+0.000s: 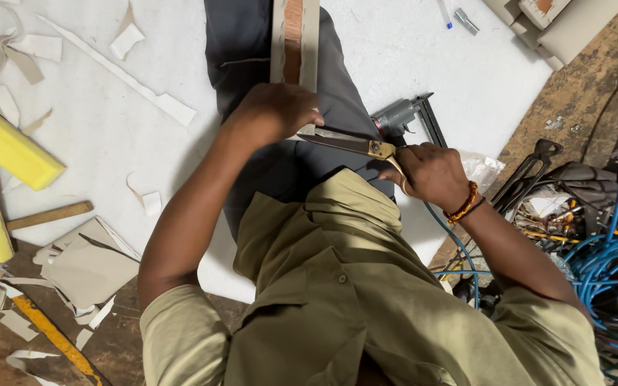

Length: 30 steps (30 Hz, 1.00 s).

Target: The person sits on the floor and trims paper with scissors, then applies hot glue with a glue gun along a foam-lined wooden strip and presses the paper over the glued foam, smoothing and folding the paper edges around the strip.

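Right hand [429,171] is clamped on the scissors [352,144], blades pointing to 9 o'clock at the strip [295,43]. Left hand [275,111] grips the strip's lower end on the lap. Stapler [403,114] sits at 12 o'clock from the right hand.

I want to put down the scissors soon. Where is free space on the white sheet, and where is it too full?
Free: the white sheet between the leg and the grey tool, and between the long white strip and the leg. Crowded: the blue cables by the right hand, and scraps by the yellow foam.
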{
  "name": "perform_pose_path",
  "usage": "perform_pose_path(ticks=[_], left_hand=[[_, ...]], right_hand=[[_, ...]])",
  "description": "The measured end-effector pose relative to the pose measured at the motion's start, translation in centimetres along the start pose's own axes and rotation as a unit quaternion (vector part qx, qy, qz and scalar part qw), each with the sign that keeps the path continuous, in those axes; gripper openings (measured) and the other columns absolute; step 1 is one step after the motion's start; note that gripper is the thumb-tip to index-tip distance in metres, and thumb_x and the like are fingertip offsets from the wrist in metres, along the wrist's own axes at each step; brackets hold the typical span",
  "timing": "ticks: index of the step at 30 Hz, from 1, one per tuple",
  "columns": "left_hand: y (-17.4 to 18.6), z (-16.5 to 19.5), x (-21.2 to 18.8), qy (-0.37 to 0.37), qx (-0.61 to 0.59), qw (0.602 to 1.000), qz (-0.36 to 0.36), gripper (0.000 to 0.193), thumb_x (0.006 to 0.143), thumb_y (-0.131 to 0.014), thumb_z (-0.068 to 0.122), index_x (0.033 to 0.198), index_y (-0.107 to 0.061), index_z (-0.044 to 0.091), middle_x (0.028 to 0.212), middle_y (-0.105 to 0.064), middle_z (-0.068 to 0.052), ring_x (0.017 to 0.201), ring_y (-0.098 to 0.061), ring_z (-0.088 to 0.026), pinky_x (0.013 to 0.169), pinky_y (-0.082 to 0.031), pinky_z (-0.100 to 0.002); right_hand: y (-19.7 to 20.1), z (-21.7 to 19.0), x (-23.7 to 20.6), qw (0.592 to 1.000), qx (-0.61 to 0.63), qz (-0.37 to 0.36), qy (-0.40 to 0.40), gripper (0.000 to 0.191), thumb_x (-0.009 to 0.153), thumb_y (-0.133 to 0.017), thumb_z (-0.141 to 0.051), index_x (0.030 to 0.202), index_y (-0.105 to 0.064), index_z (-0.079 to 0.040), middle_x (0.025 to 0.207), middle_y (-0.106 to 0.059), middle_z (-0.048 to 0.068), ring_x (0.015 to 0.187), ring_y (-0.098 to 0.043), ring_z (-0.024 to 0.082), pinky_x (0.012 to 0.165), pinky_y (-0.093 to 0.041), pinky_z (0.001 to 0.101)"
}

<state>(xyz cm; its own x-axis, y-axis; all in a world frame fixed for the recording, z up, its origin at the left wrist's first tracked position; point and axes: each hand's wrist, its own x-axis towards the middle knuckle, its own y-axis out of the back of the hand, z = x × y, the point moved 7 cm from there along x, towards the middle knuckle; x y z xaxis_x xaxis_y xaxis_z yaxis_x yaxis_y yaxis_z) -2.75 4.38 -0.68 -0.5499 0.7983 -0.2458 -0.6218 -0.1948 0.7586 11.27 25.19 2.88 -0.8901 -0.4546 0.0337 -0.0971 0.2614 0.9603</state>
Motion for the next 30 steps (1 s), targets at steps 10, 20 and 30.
perform_pose_path(ticks=[10, 20, 30], left_hand=[[-1.0, -1.9, 0.8, 0.073, -0.05, 0.995, -0.045, 0.034, 0.098, -0.061, 0.044, 0.097, -0.075, 0.013, 0.092, -0.074, -0.007, 0.091, -0.069, -0.03, 0.081, -0.052, -0.047], [0.3, -1.1, 0.9, -0.034, -0.042, 0.998, 0.039, 0.041, 0.089, -0.074, 0.048, 0.081, -0.072, 0.008, 0.079, -0.071, -0.011, 0.078, -0.069, -0.034, 0.07, -0.053, -0.049], [2.2, -0.4, -0.7, 0.0, -0.016, 0.996, 0.088, 0.037, 0.095, -0.071, 0.04, 0.086, -0.068, 0.005, 0.084, -0.073, -0.011, 0.082, -0.07, -0.035, 0.071, -0.054, -0.049]], right_hand=[[-2.4, 0.9, -0.5, 0.998, -0.039, -0.048, -0.003, 0.049, 0.101, -0.072, -0.045, 0.07, -0.061, -0.009, 0.058, -0.059, 0.004, 0.051, -0.06, 0.019, 0.044, -0.043, 0.0334], [-0.9, 0.6, -1.2, 1.0, -0.027, -0.011, -0.01, 0.052, 0.092, -0.07, -0.056, 0.08, -0.069, -0.006, 0.063, -0.062, 0.007, 0.055, -0.062, 0.022, 0.045, -0.043, 0.0344], [0.3, 1.3, -0.6, 0.998, -0.052, -0.02, 0.004, 0.053, 0.09, -0.071, -0.059, 0.077, -0.067, -0.007, 0.068, -0.066, 0.006, 0.058, -0.064, 0.023, 0.047, -0.044, 0.0344]])
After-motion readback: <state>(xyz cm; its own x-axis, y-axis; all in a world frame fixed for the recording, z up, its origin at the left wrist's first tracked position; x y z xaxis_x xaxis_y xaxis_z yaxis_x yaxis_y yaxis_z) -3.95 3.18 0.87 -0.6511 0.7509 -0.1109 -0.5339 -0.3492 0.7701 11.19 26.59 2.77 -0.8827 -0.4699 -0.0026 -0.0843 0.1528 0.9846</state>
